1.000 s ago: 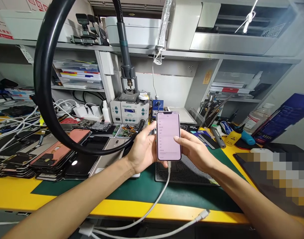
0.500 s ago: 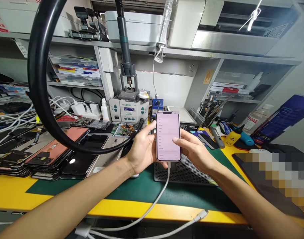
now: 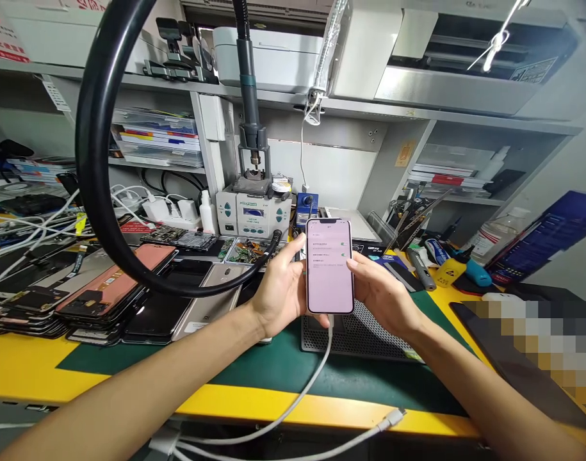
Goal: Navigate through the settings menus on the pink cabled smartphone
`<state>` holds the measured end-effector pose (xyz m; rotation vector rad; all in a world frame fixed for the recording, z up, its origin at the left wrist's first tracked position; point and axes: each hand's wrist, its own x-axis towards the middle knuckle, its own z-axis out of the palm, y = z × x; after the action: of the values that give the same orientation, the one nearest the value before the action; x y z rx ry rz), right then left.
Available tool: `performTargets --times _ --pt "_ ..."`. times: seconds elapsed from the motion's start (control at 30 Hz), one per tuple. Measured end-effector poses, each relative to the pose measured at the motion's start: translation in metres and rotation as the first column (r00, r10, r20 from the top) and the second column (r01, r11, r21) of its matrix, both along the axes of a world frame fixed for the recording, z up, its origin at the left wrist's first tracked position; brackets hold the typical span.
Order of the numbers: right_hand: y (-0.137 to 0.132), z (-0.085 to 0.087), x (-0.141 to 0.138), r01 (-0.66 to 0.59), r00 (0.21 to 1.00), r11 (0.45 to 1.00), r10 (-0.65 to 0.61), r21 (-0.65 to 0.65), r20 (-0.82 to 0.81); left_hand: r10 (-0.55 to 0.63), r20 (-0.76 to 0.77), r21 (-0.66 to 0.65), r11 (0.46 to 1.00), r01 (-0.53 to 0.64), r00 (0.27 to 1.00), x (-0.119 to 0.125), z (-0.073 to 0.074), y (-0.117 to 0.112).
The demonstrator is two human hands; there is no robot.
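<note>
I am holding a slim, rectangular, black-bordered phone with a lit pale-pink screen (image 3: 328, 288) in the left hand (image 3: 280, 285); the thumb is lying along the phone's left edge, and a fingertip is showing beneath its lower edge. With the right hand (image 3: 389, 294) I am resting the thumb tip at the phone's right edge; the other fingers are mostly hiding from my view, so I cannot tell whether that hand is gripping too. The screen is facing me and displaying two small green switches (image 3: 344, 255). The phone is hovering between both hands, above a dark grey, perforated rectangular pad (image 3: 374, 336) on a flat green mat (image 3: 254, 374). A flexible white cable (image 3: 321, 362) is running from its bottom edge down past the front of a yellow tabletop (image 3: 235, 400). To the left, a thick, glossy black hose (image 3: 91, 134) is looping high above flat parts topped by a salmon-pink panel (image 3: 141, 262). Behind the hands, a boxy white station with green buttons (image 3: 254, 225) is standing.
</note>
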<state>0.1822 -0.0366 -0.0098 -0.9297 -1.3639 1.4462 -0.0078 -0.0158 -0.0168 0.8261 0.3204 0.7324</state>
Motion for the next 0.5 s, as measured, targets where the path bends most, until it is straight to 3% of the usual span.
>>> performTargets --times 0.2,0.5 --pt "-0.0004 -0.0030 0.0020 -0.015 1.000 1.000 0.014 0.017 0.019 0.009 -0.030 -0.049 0.999 -0.010 1.000 -0.0010 0.0006 0.0016" --pt "-0.0070 -0.0054 0.0002 -0.017 0.984 0.991 -0.006 0.131 0.176 0.031 -0.140 -0.203 0.977 -0.059 0.990 -0.0036 0.0045 0.0018"
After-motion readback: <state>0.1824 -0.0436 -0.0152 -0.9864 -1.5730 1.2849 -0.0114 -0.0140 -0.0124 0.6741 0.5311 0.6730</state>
